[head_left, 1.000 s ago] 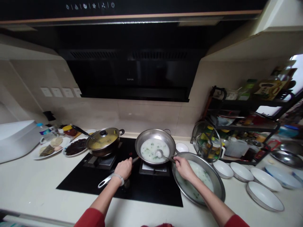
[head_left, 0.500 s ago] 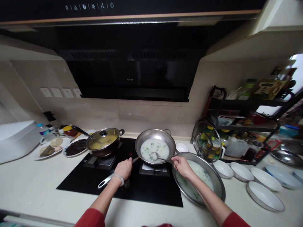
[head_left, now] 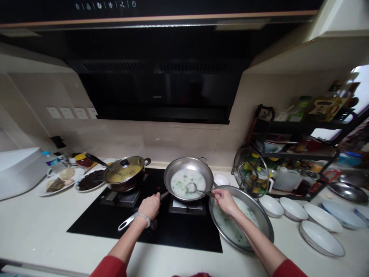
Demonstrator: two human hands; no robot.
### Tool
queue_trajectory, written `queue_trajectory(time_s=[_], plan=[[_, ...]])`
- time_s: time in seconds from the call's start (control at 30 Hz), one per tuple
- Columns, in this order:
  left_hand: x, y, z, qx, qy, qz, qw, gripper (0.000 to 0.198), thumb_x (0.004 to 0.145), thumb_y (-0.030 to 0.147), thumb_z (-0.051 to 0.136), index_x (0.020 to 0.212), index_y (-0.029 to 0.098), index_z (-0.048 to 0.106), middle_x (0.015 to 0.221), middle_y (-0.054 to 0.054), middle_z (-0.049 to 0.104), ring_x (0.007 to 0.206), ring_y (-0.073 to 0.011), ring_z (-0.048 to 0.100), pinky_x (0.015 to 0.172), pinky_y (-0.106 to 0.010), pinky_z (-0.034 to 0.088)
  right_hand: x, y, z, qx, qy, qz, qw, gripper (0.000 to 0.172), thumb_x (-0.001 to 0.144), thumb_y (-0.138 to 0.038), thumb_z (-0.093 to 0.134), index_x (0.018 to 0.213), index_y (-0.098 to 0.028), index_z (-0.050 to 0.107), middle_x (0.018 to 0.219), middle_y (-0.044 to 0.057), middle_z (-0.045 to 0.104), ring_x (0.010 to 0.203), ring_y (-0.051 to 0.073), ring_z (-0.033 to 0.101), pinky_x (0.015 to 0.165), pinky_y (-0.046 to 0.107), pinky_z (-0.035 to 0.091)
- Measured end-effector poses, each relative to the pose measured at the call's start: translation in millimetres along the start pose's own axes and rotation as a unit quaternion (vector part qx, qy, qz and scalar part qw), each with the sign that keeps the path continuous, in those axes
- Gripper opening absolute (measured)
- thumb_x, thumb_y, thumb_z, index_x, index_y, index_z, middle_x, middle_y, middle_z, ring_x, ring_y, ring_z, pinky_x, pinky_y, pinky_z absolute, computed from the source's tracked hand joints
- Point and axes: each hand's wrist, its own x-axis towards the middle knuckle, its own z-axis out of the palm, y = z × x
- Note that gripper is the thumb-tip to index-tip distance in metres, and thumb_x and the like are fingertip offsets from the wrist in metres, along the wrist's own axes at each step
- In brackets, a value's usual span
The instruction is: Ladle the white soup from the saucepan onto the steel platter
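Note:
My left hand [head_left: 150, 207] is closed around the long handle of a steel wok [head_left: 173, 169] on the right burner. White soup with green bits [head_left: 184, 181] lies in the wok. A ladle [head_left: 198, 190] is gripped in my right hand [head_left: 226, 201], its bowl dipping at the soup's surface. Below my right forearm stands a wide steel basin [head_left: 266, 227] that holds more of the white, green-flecked soup; the forearm hides part of it. A small white bowl [head_left: 221, 179] sits behind the basin.
A lidded pan [head_left: 125, 173] occupies the left burner of the black cooktop [head_left: 184, 234]. Plates of food [head_left: 76, 175] stand farther left. Several white bowls [head_left: 321, 238] lie right of the basin, before a rack [head_left: 300, 156] of jars and a glass lid [head_left: 236, 173].
The ladle's bowl has shifted slightly right through the soup, with my right hand moving a little right too. My left hand stays on the wok handle.

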Motion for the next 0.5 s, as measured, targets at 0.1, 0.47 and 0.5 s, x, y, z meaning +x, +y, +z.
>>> queue_trajectory(time_s=[0.1,0.47,0.5], plan=[[-0.2,-0.3,0.4,-0.002,-0.003,-0.004,1.0,0.033,0.09,0.026,0.036,0.115,0.011,0.05,0.1,-0.017,0.066,0.09,-0.0275,0.067,0.075,-0.038,0.05,-1.4,-0.4,-2.2,-0.064,0.008,-0.042,0.997,0.033,0.078,-0.016,0.042,0.094,-0.01,0.07,0.075,0.009,0.07,0.076,0.022,0.066,0.073,0.031,0.046],[0.6,-0.4,-0.6,0.002,-0.001,0.002,1.0,0.034,0.09,0.024,0.036,0.117,0.009,0.05,0.1,-0.018,0.066,0.091,-0.0286,0.066,0.075,-0.039,0.051,-6.8,-6.0,-1.1,-0.238,0.007,-0.097,0.966,0.041,0.085,-0.015,0.034,0.108,-0.011,0.067,0.107,0.014,0.071,0.103,0.025,0.065,0.089,0.032,0.044],[0.6,-0.5,-0.4,0.003,0.0,0.003,1.0,0.034,0.09,0.024,0.037,0.118,0.009,0.049,0.101,-0.018,0.066,0.091,-0.0286,0.066,0.075,-0.039,0.051,-6.8,-5.7,-0.3,-0.242,0.007,-0.097,0.965,0.041,0.085,-0.015,0.034,0.11,-0.01,0.066,0.108,0.015,0.07,0.103,0.025,0.065,0.089,0.033,0.044]])
